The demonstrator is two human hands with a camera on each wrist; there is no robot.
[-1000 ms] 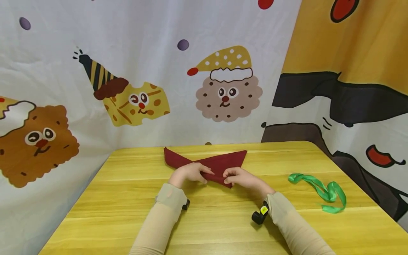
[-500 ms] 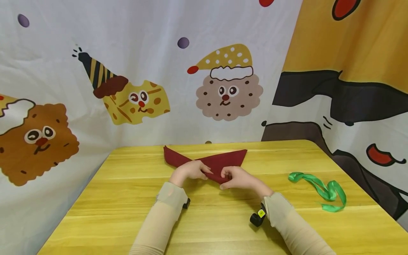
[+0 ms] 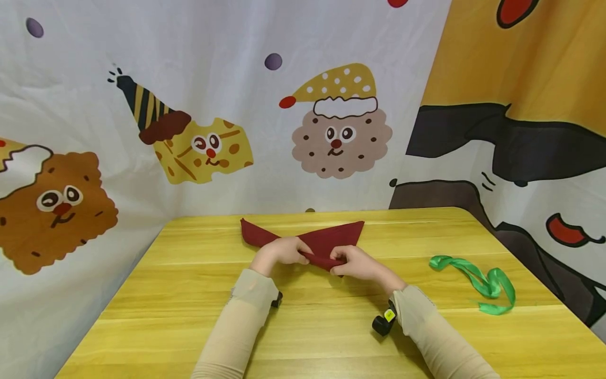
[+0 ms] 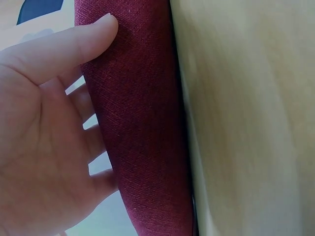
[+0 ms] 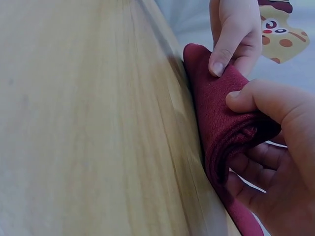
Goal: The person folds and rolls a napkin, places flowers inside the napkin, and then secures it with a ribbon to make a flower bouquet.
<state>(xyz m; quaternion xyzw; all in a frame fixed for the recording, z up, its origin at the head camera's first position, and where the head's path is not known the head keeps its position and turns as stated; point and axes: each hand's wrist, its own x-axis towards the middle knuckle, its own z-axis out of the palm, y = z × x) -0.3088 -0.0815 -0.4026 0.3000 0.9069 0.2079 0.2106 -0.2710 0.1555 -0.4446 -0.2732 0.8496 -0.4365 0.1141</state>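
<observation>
both hands have hold of the dark red cloth [image 3: 329, 239]: the left hand [image 3: 286, 251] pinches its rolled near edge, thumb in front and slightly spread fingers behind, while the right hand [image 3: 362, 264] curls round the roll's end, thumb on top. the cloth lies on the far part of the wooden surface [image 3: 326, 337], two pointed corners spreading away; the left hand hides some of it. a twisted green ribbon [image 3: 493, 284] lies well apart, right of the right hand. behind the surface hangs a cartoon-printed curtain [image 3: 213, 79].
</observation>
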